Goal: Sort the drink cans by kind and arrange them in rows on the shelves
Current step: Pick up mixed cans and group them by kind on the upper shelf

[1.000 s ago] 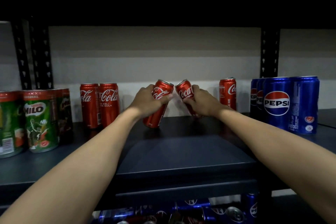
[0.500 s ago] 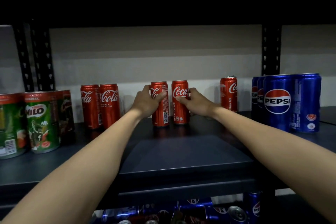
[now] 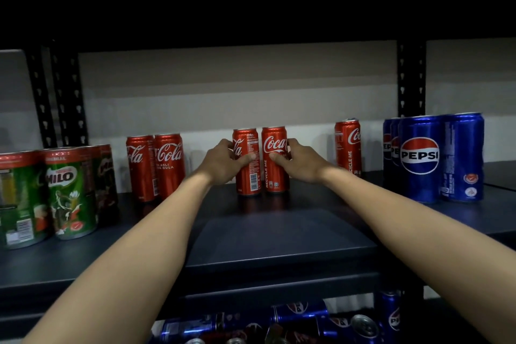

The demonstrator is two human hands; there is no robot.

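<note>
Two red Coca-Cola cans stand upright side by side at the back middle of the dark shelf [image 3: 279, 234]. My left hand [image 3: 223, 163] grips the left can [image 3: 249, 173] and my right hand [image 3: 300, 160] grips the right can [image 3: 275, 173]. A pair of Coca-Cola cans [image 3: 156, 166] stands to the left, and a single Coca-Cola can [image 3: 348, 146] to the right. Green Milo cans [image 3: 69, 190] fill the far left. Blue Pepsi cans [image 3: 432, 156] stand at the far right.
Black perforated uprights [image 3: 410, 78] frame the shelf against a pale wall. Below the shelf's front edge lies a jumble of loose Pepsi and Coca-Cola cans [image 3: 279, 324].
A second ago both cans were tilted with their tops leaning together. My hands stood them upright on the shelf, touching side by side, and still hold them.
</note>
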